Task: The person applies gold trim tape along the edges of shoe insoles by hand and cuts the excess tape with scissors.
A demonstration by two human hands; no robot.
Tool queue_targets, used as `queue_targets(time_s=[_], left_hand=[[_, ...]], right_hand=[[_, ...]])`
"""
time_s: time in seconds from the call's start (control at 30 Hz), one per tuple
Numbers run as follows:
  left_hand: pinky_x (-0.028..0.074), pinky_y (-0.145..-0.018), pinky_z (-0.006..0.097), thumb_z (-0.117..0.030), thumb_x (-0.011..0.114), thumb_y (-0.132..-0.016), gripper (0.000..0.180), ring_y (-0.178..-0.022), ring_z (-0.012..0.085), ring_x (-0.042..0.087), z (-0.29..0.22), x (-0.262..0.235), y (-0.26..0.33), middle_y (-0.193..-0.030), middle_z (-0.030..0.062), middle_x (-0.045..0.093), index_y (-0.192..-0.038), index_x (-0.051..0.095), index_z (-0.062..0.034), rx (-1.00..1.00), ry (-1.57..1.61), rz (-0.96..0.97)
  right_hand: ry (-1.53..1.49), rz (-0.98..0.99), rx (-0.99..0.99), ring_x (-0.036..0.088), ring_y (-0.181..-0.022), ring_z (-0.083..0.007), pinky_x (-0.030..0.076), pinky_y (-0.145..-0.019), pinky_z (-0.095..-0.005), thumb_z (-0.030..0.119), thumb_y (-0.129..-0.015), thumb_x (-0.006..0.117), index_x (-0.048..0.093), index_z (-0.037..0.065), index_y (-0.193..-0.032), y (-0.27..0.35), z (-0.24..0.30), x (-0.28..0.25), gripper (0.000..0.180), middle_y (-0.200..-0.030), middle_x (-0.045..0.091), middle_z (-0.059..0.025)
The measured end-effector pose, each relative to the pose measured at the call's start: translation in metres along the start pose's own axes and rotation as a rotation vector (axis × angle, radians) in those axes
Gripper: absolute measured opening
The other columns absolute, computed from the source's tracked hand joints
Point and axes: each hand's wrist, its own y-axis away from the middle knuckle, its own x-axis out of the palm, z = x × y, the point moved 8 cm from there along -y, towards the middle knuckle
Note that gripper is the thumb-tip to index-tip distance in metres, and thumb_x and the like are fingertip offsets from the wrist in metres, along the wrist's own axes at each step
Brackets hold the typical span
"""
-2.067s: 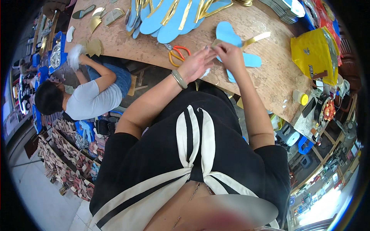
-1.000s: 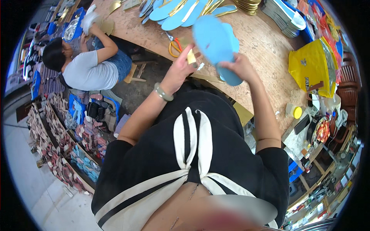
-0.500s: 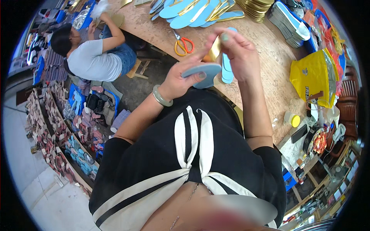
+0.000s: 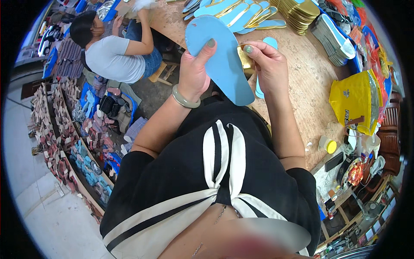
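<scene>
Upright before my chest is a light blue insole [image 4: 228, 64], its broad flat face turned up toward me. My left hand [image 4: 195, 75] grips it by the left edge, thumb across the face and fingers behind. At the insole's right edge, my right hand [image 4: 271, 64] pinches a shiny gold strip [image 4: 246, 60] between thumb and fingers. The strip touches or overlaps that edge; whether it is stuck there I cannot tell. On the table just past my right hand lie narrow light blue pieces [image 4: 270, 42], partly covered by the hand.
Blue insoles with gold edging [image 4: 241, 15] fan out at the table's far side, beside a stack of gold pieces [image 4: 302, 15]. Stacked grey insoles [image 4: 331, 39], a yellow bag [image 4: 354, 101] and a yellow-lidded jar [image 4: 330, 146] are rightward. A co-worker [image 4: 116, 56] sits at left.
My left hand has tilted the insole up, so its broad face now shows instead of a narrow slant. The right hand has lowered the gold strip to the insole's right edge. The scissors are hidden now.
</scene>
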Motion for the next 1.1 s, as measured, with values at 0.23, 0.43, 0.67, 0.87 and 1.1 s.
queue_targets(time_s=[0.23, 0.43, 0.67, 0.87, 1.1], left_hand=[[0.047, -0.082, 0.029, -0.016, 0.064, -0.085, 0.027, -0.092, 0.013, 0.059, -0.001, 0.008, 0.001, -0.102, 0.0048, 0.062, -0.108, 0.058, -0.0031, 0.015, -0.015, 0.024], [0.046, -0.081, 0.027, -0.015, 0.064, -0.085, 0.027, -0.091, 0.0119, 0.058, -0.01, 0.01, 0.007, -0.102, 0.0041, 0.062, -0.108, 0.058, -0.0025, 0.096, -0.057, 0.085], [0.045, -0.081, 0.027, -0.014, 0.064, -0.085, 0.027, -0.091, 0.0119, 0.058, -0.023, 0.015, 0.011, -0.101, 0.0035, 0.062, -0.107, 0.057, -0.0016, 0.151, -0.124, 0.048], [0.046, -0.086, 0.031, -0.012, 0.059, -0.087, 0.039, -0.1, 0.0157, 0.057, -0.006, 0.022, 0.012, -0.112, 0.0064, 0.057, -0.122, 0.046, -0.0023, -0.204, 0.025, 0.285], [0.041, -0.098, 0.04, -0.018, 0.045, -0.093, 0.049, -0.119, 0.026, 0.046, 0.018, 0.013, 0.008, -0.133, 0.0157, 0.042, -0.136, 0.028, -0.0003, -0.22, 0.088, 0.27]], right_hand=[[-0.014, -0.026, 0.05, 0.06, -0.074, -0.0091, 0.048, -0.067, -0.0213, 0.007, -0.082, 0.064, 0.068, 0.001, -0.091, 0.008, 0.001, 0.002, 0.012, -0.083, 0.065, -0.0033], [-0.032, -0.006, -0.028, 0.058, -0.07, -0.0075, 0.047, -0.06, -0.0205, 0.007, -0.082, 0.064, 0.068, 0.001, -0.089, 0.013, 0.007, 0.011, 0.01, -0.082, 0.064, -0.0024], [0.35, 0.067, -0.22, 0.055, -0.068, -0.008, 0.045, -0.059, -0.0192, 0.003, -0.081, 0.062, 0.067, -0.001, -0.09, 0.015, 0.028, 0.024, 0.01, -0.083, 0.059, -0.002], [0.288, 0.046, -0.167, 0.052, -0.06, -0.0048, 0.041, -0.054, -0.0175, 0.009, -0.083, 0.063, 0.067, -0.003, -0.085, 0.008, 0.024, 0.022, 0.013, -0.077, 0.052, -0.0001], [0.263, 0.036, 0.057, 0.052, -0.067, -0.0038, 0.042, -0.058, -0.0178, 0.016, -0.089, 0.059, 0.065, 0.001, -0.105, 0.007, -0.001, 0.025, 0.023, -0.083, 0.064, 0.0006]])
